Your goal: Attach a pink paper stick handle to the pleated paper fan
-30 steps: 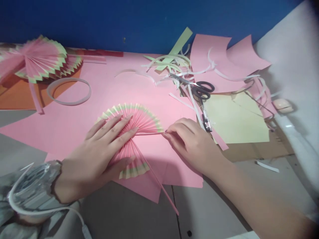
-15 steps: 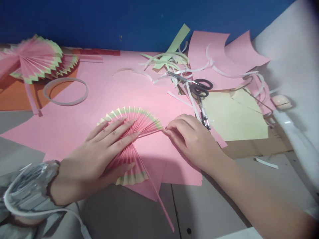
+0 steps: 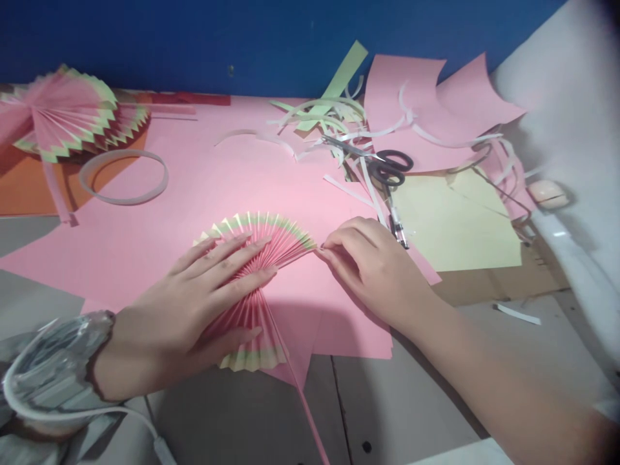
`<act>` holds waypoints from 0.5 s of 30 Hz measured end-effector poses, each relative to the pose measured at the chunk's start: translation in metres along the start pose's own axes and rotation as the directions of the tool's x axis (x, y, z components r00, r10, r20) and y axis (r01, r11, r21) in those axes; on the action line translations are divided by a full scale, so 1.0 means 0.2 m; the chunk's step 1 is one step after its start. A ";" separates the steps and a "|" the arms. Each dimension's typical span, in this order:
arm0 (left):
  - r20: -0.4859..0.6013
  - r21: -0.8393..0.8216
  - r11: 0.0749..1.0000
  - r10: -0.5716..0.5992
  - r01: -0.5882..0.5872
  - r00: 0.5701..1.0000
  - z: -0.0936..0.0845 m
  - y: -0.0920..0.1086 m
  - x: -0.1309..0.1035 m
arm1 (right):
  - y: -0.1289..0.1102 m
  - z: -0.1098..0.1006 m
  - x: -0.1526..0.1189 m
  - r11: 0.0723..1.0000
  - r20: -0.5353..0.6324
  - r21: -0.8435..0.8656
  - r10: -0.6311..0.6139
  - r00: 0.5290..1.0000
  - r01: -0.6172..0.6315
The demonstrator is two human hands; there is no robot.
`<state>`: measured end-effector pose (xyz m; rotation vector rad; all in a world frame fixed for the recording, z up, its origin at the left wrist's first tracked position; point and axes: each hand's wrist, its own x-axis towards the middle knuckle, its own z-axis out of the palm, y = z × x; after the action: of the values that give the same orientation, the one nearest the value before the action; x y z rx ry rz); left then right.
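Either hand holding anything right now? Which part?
Left hand lies flat on the pleated paper fan, pressing it down. Right hand pinches the fan's right end edge.

fan (image 3: 271, 242): pleated matt paper | scissors (image 3: 382, 165): shiny metal, black plastic handles

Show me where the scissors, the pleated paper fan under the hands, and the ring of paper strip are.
scissors (image 3: 390, 169): head view, on the black handle loops.
pleated paper fan (image 3: 274, 236): head view, on the pink pleats near the upper rim.
ring of paper strip (image 3: 123, 199): head view, on the near edge of the loop.
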<state>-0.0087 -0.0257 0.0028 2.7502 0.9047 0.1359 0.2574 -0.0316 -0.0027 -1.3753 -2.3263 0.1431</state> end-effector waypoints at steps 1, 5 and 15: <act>0.005 -0.002 1.000 -0.007 0.007 1.000 0.00 0.00 0.00 | 0.00 0.00 0.00 1.000 0.005 -0.002 0.001 1.000 -0.001; 0.007 -0.008 1.000 0.000 0.000 1.000 0.00 0.01 0.00 | 0.00 0.00 0.00 1.000 0.032 -0.012 0.011 0.999 -0.011; -0.008 -0.014 1.000 0.007 -0.007 1.000 0.01 0.00 0.00 | -0.02 -0.01 -0.02 0.997 0.022 -0.044 -0.067 0.998 0.068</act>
<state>-0.0082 -0.0262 0.0011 2.7421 0.8935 0.1536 0.2571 -0.0360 -0.0008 -1.3204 -2.4034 0.0852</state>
